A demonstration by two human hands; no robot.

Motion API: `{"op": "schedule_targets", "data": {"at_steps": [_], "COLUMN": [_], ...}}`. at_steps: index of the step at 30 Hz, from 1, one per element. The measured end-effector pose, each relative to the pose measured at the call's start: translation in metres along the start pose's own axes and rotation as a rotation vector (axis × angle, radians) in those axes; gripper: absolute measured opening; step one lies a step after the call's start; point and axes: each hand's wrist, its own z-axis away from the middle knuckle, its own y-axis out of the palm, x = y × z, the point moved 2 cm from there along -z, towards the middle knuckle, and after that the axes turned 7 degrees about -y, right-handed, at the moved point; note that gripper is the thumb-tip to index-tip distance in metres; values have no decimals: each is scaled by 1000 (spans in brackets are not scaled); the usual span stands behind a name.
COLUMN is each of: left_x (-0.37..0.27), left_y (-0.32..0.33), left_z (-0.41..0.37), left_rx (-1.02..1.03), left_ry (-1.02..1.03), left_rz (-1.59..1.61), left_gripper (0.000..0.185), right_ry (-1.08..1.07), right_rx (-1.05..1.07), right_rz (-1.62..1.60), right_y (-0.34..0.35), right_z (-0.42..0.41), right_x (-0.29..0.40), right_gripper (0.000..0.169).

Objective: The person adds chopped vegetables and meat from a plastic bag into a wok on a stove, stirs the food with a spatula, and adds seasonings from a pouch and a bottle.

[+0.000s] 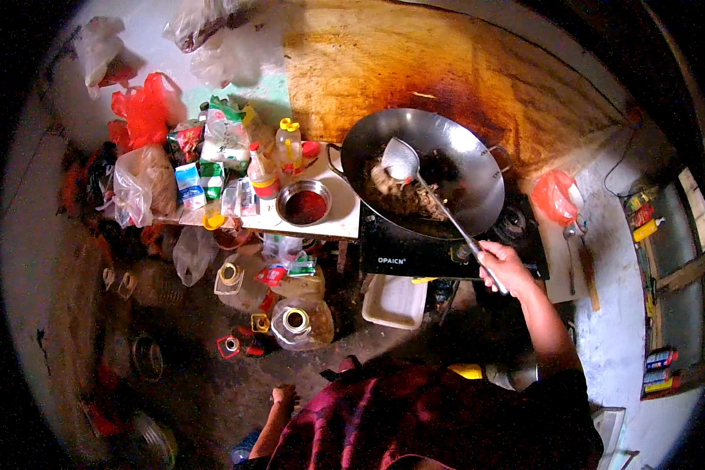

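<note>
My right hand (503, 268) grips the long handle of a metal wok spatula (400, 160). Its broad blade rests inside a large two-handled wok (476, 191), against browned, shredded-looking food (426, 202). The wok sits tilted on a black cooktop (411, 262). Down by my side, away from the counter, hangs my left hand (285, 395); its fingers look curled, and whether anything is in them is not clear. Left of the wok, a steel bowl (303, 202) of dark red sauce or paste stands on the white counter (343, 220).
Seasoning bottles (264, 176), a yellow-capped oil bottle (289, 144) and several bags (226, 138) crowd the counter's left. Large plastic jugs (302, 323) and a white basin (395, 301) lie below. A ladle (571, 252) is right of the cooktop. Stained board (388, 53) backs the wok.
</note>
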Motion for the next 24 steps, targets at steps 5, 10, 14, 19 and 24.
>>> {"op": "schedule_targets", "data": {"at_steps": [5,10,14,19,24], "left_x": [22,22,5,2,3], "left_y": [-53,-95,-132,-53,-87], "left_z": [-16,-32,-23,-25,-22], "left_rx": [268,340,246,333,521], "left_ry": [-681,-553,-902,-261,-555], "left_rz": [1519,1216,1935,691,664], "left_gripper": [14,17,17,16,14], "right_ry": [-86,-146,-156,-299,-310], "right_rx": [76,-151,-316,-365,-219], "right_rz": [241,590,523,977,1295], "right_y": [10,-6,-20,-8,-2], "right_z": [-2,-20,-9,-77,-69], "right_x": [-6,-7,23,31,33], "right_gripper": [27,22,25,32,35]}}
